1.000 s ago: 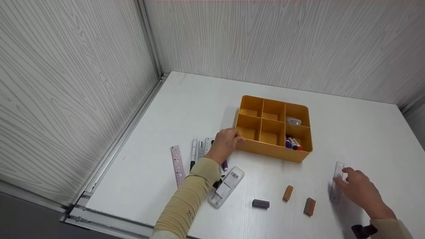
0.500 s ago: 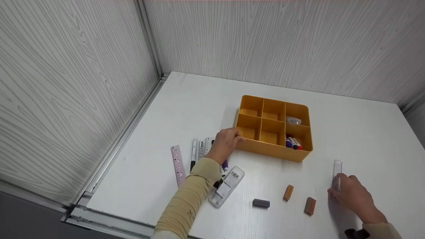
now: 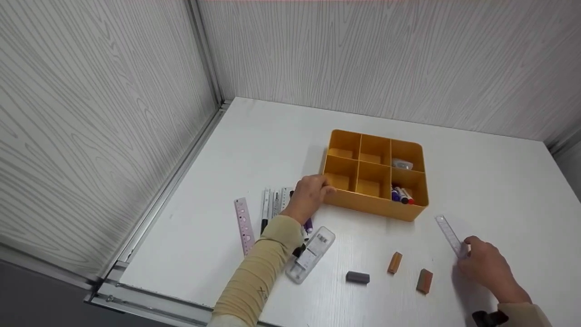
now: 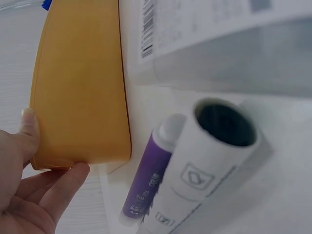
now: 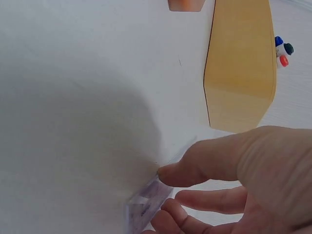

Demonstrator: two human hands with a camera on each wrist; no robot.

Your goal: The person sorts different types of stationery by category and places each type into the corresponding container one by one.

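Observation:
My left hand [image 3: 308,197] grips the near left corner of a yellow compartment box [image 3: 372,204]. In the left wrist view, the thumb lies on the box wall and the fingers bend round its corner. At the right, my right hand [image 3: 485,263] pinches a clear plastic ruler [image 3: 450,234] between thumb and fingers. The ruler's far end points toward the box, while my hand covers its near end. Several markers [image 3: 401,195] sit in the box's front right compartment. A small clear-and-white item [image 3: 401,164], its kind unclear, lies in the compartment behind them.
A pink ruler [image 3: 244,225], white pens [image 3: 266,209] and a purple-bodied pen [image 4: 148,180] lie around the left forearm, partly hidden. Near them is a clear case [image 3: 311,255] with a label. A grey block [image 3: 357,277], orange block [image 3: 395,262] and reddish-brown block [image 3: 424,280] lie in front.
My right hand has taken hold of the clear ruler and turned it, so its far end has swung left toward the box. The left hand and the box stay in place.

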